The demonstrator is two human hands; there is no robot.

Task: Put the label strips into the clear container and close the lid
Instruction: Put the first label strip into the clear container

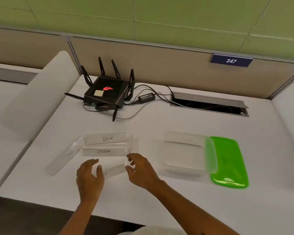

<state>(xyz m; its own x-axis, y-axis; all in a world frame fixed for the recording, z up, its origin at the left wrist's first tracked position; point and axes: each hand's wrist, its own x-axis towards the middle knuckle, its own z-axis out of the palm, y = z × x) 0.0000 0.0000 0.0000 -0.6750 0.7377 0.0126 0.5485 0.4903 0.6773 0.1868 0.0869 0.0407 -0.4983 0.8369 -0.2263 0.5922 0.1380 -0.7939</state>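
Both the left hand (89, 175) and right hand (139, 168) are open around the nearest label strip (114, 169), ready to lift it into the clear container (183, 154) on the right.

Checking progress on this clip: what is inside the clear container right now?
No label strip shows inside the clear container; its walls blur, so a flat one could be missed. The green lid lies beside it, overlapping its right edge. Strips marked BEAR and ZEBRA remain outside.

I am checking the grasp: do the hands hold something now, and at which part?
Nothing is clearly held. The left hand and right hand are open at the two ends of the nearest label strip; firm grip cannot be told.
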